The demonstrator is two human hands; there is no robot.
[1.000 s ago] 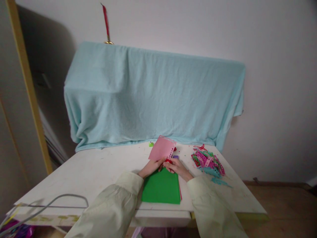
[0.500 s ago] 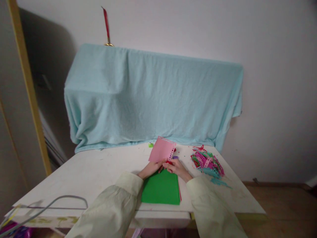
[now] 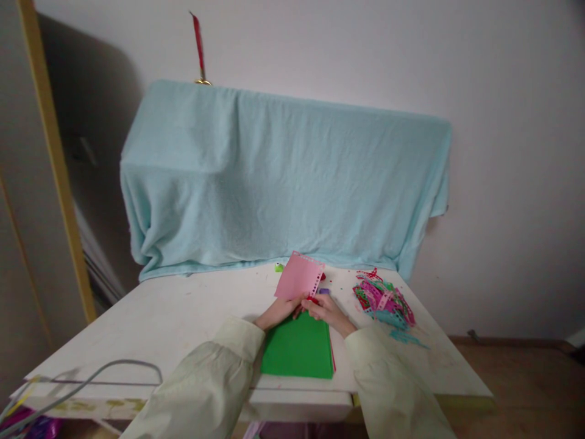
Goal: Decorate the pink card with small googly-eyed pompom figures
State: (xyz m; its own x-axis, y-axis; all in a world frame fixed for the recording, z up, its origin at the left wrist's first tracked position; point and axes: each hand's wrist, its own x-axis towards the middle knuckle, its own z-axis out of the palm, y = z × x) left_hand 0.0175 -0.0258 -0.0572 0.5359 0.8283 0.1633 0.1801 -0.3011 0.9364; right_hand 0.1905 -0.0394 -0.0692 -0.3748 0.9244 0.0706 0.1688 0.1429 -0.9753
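Observation:
My left hand grips the lower left edge of a pink paper sheet that stands tilted above the white table. The sheet's right edge has a row of small punched holes. My right hand is closed around a small red tool, apparently a punch, set at the sheet's lower right corner. Both hands rest over the far end of a stack of coloured paper with a green sheet on top. Pale sleeves cover both my arms.
A heap of pink, green and teal punched paper strips lies at the right of the table. A light blue cloth drapes a large object at the back. A small green item sits behind the pink sheet. A grey cable loops at the front left.

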